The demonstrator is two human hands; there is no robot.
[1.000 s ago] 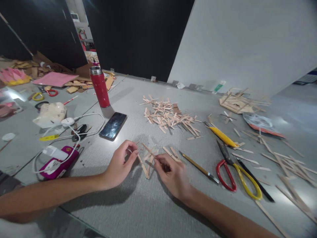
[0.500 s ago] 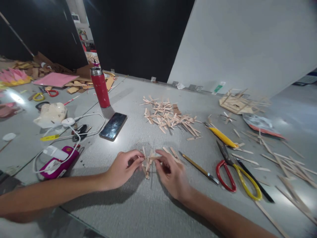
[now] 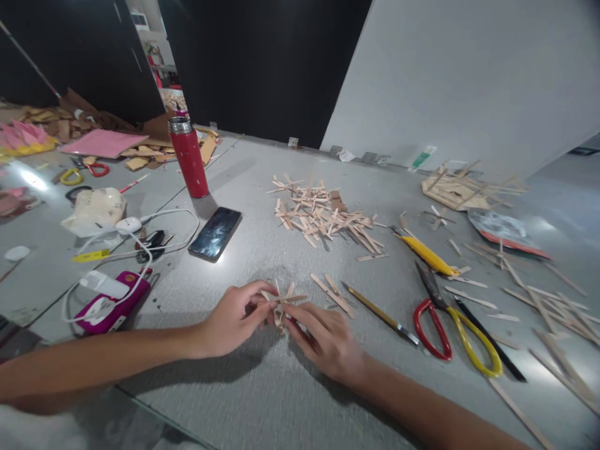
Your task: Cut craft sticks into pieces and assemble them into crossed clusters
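Between my two hands is a small assembly of thin wooden sticks (image 3: 290,299), crossing one another at several angles. My left hand (image 3: 237,317) pinches it from the left with thumb and forefinger. From the right, my right hand (image 3: 324,334) closes its fingertips on the same assembly, partly covering its lower end. Just beyond the right hand lie a few loose wooden strips (image 3: 332,294). A thin wooden-handled craft knife (image 3: 379,314) rests to the right of them.
Farther back spreads a heap of short wooden sticks (image 3: 323,209). Scissors (image 3: 438,306) and a yellow cutter (image 3: 424,253) lie right, near a wooden frame model (image 3: 457,190). To the left are a phone (image 3: 215,233), a red bottle (image 3: 189,159) and a purple power bank (image 3: 115,306) with cables.
My right hand has moved left, and its fingertips now meet those of my left hand at the stick assembly. The loose strips beside it are more exposed. The view has shifted slightly.
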